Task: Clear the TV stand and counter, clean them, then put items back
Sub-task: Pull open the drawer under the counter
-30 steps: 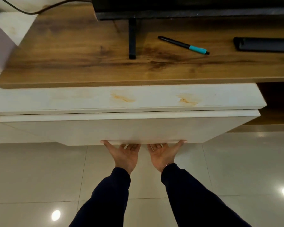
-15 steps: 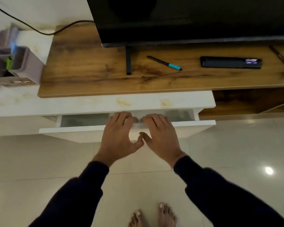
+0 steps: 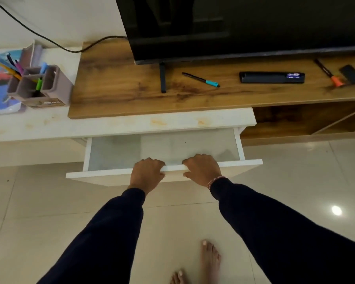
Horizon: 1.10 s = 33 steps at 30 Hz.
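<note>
Shiny pale floor tiles (image 3: 39,212) lie under a long brown wooden TV stand (image 3: 121,95) with a white counter ledge (image 3: 111,125) along its near edge. Both arms in dark sleeves reach forward and down. The left hand (image 3: 147,174) and the right hand (image 3: 202,170) sit side by side on the front edge of the white pull-out drawer (image 3: 111,152), fingers curled over the top and gripping it. Half a second ago the drawer showed only a thin gap; now it is pulled out much more and its pale grey bottom shows. On the stand top, behind the drawer, lie a black pen with a teal cap (image 3: 201,79), a long black remote control (image 3: 272,77) to its right, and an orange-tipped black marker (image 3: 329,73) farther right. A big black TV screen (image 3: 244,27) stands at the far side, cut off at the top. At the far left sits a grey pen holder box (image 3: 53,89) full of coloured pens, on the counter. A small dark thing at the right edge is cut off and hard to make out. The fingertips are hidden inside the drawer.
</note>
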Motion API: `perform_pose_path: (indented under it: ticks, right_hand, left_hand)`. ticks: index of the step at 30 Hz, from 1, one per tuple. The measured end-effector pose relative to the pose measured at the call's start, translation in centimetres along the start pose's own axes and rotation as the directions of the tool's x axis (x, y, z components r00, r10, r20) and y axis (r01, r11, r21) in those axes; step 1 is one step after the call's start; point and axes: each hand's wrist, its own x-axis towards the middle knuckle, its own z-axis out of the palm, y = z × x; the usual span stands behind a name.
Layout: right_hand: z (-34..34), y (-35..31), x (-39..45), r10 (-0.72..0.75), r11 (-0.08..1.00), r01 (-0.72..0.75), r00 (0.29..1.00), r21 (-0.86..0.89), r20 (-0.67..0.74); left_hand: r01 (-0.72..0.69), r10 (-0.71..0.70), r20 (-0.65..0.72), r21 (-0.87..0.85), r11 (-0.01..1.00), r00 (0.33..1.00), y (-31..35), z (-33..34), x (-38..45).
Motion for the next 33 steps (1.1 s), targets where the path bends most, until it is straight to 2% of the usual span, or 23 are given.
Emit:
perform_pose_path:
  ticks: [5, 17, 28, 33]
  right_hand:
    - [1.5, -2.0, -4.6, 0.003, 1.0, -0.003, 1.0, 0.009, 0.031]
    - [4.6, -5.1, -12.9, -0.015, 0.997, 0.009, 0.997, 0.075, 0.081]
    - [5.7, -6.5, -16.4, -0.005, 0.998, -0.002, 0.994, 0.063, 0.111]
    - [4.8, -6.4, -16.5, -0.021, 0.984, -0.011, 0.983, 0.175, 0.18]
  left_hand:
    - [0.013, -0.01, 0.077, -0.038, 0.999, 0.997, 1.0, 1.1, -4.6]
    - [0.073, -0.061, 0.141, -0.079, 0.994, 0.988, 3.5, 3.7, -13.2]
    - [0.097, -0.086, 0.138, -0.078, 0.992, 0.987, 4.5, 5.1, -16.8]
    - [0.124, -0.101, 0.197, -0.111, 0.986, 0.975, 4.8, 4.5, -16.9]
